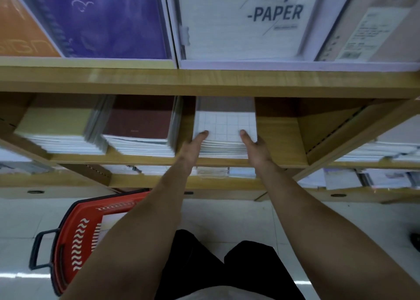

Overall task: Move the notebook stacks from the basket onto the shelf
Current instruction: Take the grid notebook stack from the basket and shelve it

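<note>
Grid-covered notebook stack sits on the shelf, middle bay. The left hand and right hand clamp its front corners, thumbs on top, fingers hidden beneath, probably to seat it squarely.

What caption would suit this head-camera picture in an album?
Left hand and right hand hold a grid-covered notebook stack on the wooden shelf, red basket on the floor.

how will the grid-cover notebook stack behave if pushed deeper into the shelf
The grid-cover notebook stack looks thick, so probably heavy; both the left hand and right hand grip it. Its many loose layers may shear or fan when pushed. Flat on the shelf, it likely slides rather than tips.
</note>
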Demonstrator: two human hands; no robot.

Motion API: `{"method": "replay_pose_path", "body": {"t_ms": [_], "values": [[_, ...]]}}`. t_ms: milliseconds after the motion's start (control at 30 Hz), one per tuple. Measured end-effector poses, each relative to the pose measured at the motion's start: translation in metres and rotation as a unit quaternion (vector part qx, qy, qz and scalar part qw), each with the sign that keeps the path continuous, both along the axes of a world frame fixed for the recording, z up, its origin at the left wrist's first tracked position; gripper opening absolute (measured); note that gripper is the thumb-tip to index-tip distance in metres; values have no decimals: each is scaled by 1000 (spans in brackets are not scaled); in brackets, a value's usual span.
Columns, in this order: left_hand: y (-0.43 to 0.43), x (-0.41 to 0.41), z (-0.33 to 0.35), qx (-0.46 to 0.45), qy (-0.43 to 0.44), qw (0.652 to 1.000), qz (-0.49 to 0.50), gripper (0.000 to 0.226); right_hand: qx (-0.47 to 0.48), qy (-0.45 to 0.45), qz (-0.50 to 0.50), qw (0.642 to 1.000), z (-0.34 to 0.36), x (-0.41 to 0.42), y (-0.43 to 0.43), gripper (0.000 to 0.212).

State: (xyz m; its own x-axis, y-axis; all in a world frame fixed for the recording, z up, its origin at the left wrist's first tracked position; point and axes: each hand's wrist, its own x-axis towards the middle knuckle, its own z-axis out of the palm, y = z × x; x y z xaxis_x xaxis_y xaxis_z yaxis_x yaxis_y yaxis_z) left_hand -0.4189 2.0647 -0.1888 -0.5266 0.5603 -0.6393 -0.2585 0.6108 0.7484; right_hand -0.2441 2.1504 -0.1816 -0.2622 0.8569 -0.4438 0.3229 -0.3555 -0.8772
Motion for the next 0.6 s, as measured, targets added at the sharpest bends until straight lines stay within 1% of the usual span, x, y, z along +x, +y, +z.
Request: {"method": "replay_pose_path", "body": {"t_ms": [67,100,167,233,267,333,400,467,533,600], "values": [[-10,0,4,6,40,998,-42,89,0,-38,20,999,5,7,-5,52],[-18,2,5,9,64,996,-61,85,4,-78,36,996,6,13,-11,57],[-46,10,8,-3,86,993,-87,78,0,-170,80,982,7,27,-30,71],[-79,21,13,-34,101,990,-96,79,1,-228,137,964,8,44,-55,82],[-95,27,15,-47,103,989,-92,81,15,-253,175,952,10,51,-67,85],[-124,36,18,-67,115,987,-91,87,52,-317,264,910,16,58,-84,83],[-153,44,25,-91,154,975,-133,89,87,-356,336,868,22,56,-96,82],[-182,49,33,-112,191,961,-166,79,115,-366,385,839,28,45,-108,81],[-213,49,37,-136,214,954,-162,67,143,-376,428,809,33,32,-123,80],[-246,42,38,-176,231,944,-155,67,162,-381,461,785,38,17,-142,80]]}}
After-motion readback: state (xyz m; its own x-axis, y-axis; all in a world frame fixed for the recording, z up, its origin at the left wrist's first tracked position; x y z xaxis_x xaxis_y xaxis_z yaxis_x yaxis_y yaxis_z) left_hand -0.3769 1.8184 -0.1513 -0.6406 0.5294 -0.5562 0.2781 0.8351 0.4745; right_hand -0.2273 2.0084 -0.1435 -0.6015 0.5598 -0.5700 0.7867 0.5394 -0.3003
